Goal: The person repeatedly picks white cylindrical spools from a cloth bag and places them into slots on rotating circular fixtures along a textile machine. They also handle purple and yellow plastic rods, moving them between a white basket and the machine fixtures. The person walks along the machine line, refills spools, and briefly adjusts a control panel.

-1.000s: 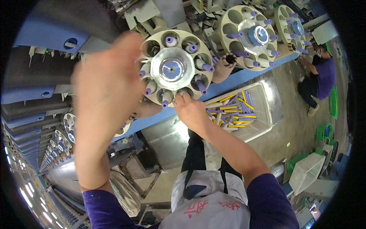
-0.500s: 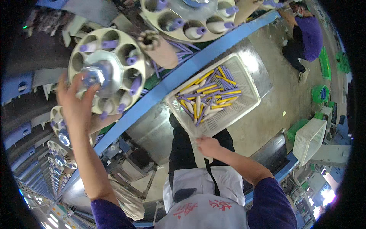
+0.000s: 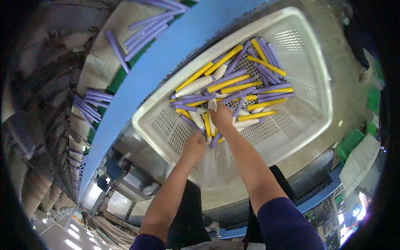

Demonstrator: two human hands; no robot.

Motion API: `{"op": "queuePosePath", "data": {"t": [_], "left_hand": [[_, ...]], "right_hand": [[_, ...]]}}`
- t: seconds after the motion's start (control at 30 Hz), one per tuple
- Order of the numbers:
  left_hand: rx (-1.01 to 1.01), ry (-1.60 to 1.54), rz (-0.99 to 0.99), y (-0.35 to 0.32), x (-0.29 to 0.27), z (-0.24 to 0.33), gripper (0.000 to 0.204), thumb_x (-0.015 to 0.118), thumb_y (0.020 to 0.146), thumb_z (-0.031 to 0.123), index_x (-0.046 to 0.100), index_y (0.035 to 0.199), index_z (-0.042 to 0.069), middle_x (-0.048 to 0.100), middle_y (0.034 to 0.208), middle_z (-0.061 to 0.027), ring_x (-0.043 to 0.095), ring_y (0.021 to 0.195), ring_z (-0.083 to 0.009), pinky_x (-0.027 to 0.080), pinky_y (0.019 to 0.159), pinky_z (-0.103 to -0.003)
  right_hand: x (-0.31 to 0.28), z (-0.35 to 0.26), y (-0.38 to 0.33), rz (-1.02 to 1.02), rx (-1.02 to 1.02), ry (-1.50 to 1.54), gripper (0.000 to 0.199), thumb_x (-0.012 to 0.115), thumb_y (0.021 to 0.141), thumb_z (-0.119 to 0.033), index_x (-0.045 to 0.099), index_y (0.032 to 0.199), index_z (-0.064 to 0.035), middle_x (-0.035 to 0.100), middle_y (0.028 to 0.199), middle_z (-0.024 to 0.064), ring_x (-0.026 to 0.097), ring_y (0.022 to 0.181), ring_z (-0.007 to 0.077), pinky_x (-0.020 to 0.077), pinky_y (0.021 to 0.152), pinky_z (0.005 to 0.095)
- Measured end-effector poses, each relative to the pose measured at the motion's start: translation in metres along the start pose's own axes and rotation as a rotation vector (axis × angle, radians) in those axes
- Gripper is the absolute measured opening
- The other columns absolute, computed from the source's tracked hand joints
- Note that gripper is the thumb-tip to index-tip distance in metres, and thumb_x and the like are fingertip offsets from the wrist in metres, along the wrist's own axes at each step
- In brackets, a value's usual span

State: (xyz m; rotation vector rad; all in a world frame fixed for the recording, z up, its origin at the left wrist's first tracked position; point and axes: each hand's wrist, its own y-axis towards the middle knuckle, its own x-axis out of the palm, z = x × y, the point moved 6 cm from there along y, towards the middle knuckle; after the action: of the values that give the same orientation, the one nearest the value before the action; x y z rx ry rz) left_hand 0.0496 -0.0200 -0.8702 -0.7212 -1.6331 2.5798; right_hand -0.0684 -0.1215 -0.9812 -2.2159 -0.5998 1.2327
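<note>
A white perforated plastic basket point(image 3: 308, 79) sits in front of me, holding slim purple tubes point(image 3: 273, 75), yellow tubes point(image 3: 227, 59) and several bobbins wound with white yarn point(image 3: 199, 85) in a loose pile. My right hand point(image 3: 223, 118) reaches into the pile, its fingers closed around a white yarn bobbin point(image 3: 213, 104). Beside it, lower and to the left, my left hand point(image 3: 193, 148) is inside the basket's near side, by the ends of some tubes. Its fingertips are blurred and partly hidden, so its grip does not show.
A blue machine rail point(image 3: 143, 79) runs along the basket's left side. Past it, loose purple tubes point(image 3: 143, 35) lie on a ledge with a green strip. Green containers point(image 3: 350, 141) and a pale bin point(image 3: 361, 162) stand at the far right.
My left hand has left the machine's round bobbin holder and come down into the basket. My right hand has moved from the basket's rim into the pile. The basket now appears much closer.
</note>
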Motion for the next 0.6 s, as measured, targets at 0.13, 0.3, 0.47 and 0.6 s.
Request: {"op": "queuePosePath", "data": {"t": [0.13,0.3,0.47,0.6], "left_hand": [[0.327,0.774,0.085,0.086,0.042,-0.016,0.034,0.058,0.085,0.02,0.062,0.117,0.009,0.056,0.123,-0.0108,0.048,0.12,-0.0281,0.043,0.093,-0.047],[0.514,1.358,-0.017,0.111,0.085,-0.049,0.033,0.052,0.089,0.022,0.062,0.119,0.014,0.044,0.137,-0.0065,0.028,0.135,-0.0289,0.02,0.11,-0.061],[0.566,1.493,-0.174,0.106,0.089,-0.041,0.034,0.051,0.089,0.022,0.059,0.122,0.015,0.047,0.131,-0.007,0.033,0.132,-0.0298,0.018,0.111,-0.06],[0.652,1.171,-0.412,0.067,0.063,-0.001,0.032,0.053,0.088,0.017,0.058,0.119,0.012,0.052,0.122,-0.0082,0.042,0.124,-0.0326,0.021,0.11,-0.059]], "right_hand": [[0.036,0.021,0.037,0.033,0.072,0.014,0.05,0.067,0.076,-0.042,0.056,0.104,-0.0025,0.065,0.094,0.0236,0.064,0.089,0.0408,0.0514,0.077,0.0463],[-0.057,0.119,0.066,0.04,0.433,-0.19,0.061,0.065,0.078,-0.046,0.054,0.115,0.0007,0.062,0.112,0.0256,0.061,0.104,0.0389,0.0492,0.088,0.046],[-0.153,0.152,0.079,0.155,0.244,-0.432,0.044,0.069,0.078,-0.037,0.06,0.103,-0.0018,0.063,0.101,0.0195,0.062,0.097,0.0368,0.0496,0.083,0.0462],[-0.08,0.054,0.045,0.185,-0.631,-0.202,0.021,0.06,0.073,-0.006,0.061,0.094,-0.0046,0.06,0.09,0.0167,0.059,0.086,0.0344,0.0492,0.072,0.0443]]}}
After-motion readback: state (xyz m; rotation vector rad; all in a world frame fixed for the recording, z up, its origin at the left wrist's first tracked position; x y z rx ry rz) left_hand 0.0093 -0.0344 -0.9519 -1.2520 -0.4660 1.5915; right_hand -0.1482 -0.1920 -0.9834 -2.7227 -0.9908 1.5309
